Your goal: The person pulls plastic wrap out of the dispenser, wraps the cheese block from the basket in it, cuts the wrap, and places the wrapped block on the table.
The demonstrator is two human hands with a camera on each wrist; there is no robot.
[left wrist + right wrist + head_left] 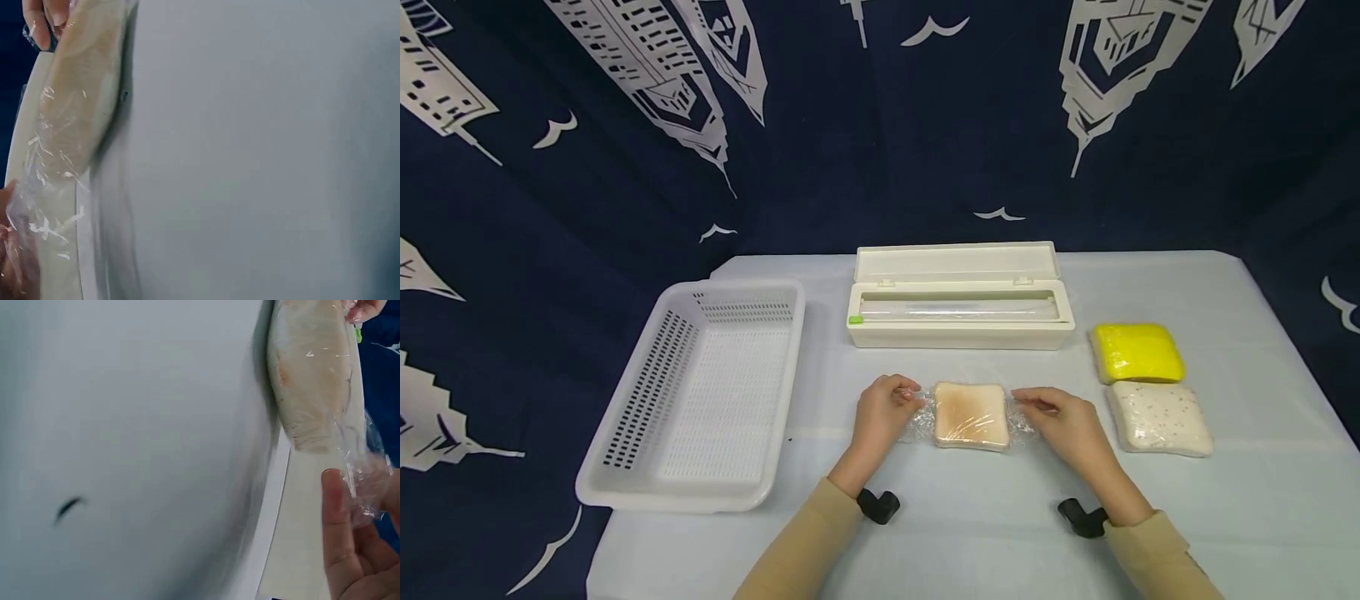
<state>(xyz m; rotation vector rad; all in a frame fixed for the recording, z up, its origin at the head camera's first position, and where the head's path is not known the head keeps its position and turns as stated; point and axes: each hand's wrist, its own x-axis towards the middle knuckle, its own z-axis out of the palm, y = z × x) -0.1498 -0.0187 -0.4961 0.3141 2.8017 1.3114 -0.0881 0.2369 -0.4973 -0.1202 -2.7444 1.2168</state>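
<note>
A slice of toast [972,415] in clear plastic wrap sits between the two hands in the head view. The left hand [883,410] pinches the gathered wrap at the slice's left side. On the opposite side the right hand [1063,425] holds the other loose end between thumb and fingers. From the left wrist, the toast [84,81] appears edge-on with crinkled plastic wrap [50,228] trailing from it; the left hand shows only partly at the frame edge. In the right wrist view the right hand [359,550] grips the plastic wrap [357,465] beside the toast [312,369].
Behind the toast stands a white plastic wrap dispenser [961,337], lid up, a film roll inside. A white perforated basket [784,358] is at the left. On the right lie a yellow wrapped block [1137,352] and a speckled white wrapped one [1160,418], touching each other.
</note>
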